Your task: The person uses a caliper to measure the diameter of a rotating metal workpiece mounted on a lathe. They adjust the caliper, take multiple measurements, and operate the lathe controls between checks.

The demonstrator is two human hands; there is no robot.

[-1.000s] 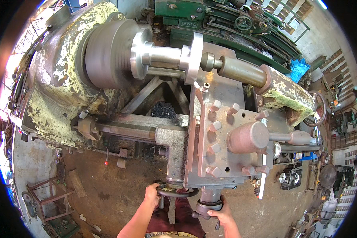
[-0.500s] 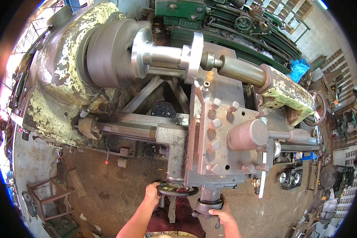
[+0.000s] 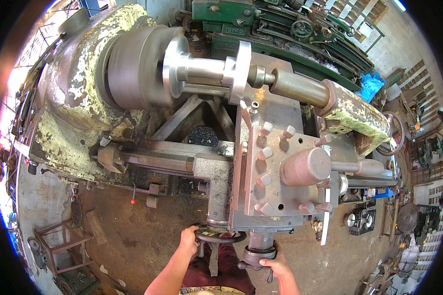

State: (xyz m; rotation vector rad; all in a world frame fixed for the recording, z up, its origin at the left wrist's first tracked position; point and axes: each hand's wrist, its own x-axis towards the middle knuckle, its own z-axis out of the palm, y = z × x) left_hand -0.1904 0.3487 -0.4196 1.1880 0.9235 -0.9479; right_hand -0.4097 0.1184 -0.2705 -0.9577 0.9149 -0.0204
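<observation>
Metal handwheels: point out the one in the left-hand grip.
The dark round metal handwheel at lower centre: the left-hand grip is on its rim. The round green metal handwheel at top and round grey one at right are untouched.

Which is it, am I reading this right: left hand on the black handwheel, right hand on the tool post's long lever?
Not quite: the right hand is on the dark ball-ended crank at the near end of the slide, not on that lever. The left hand is on the black handwheel, as you say. The head view shows both.
</observation>
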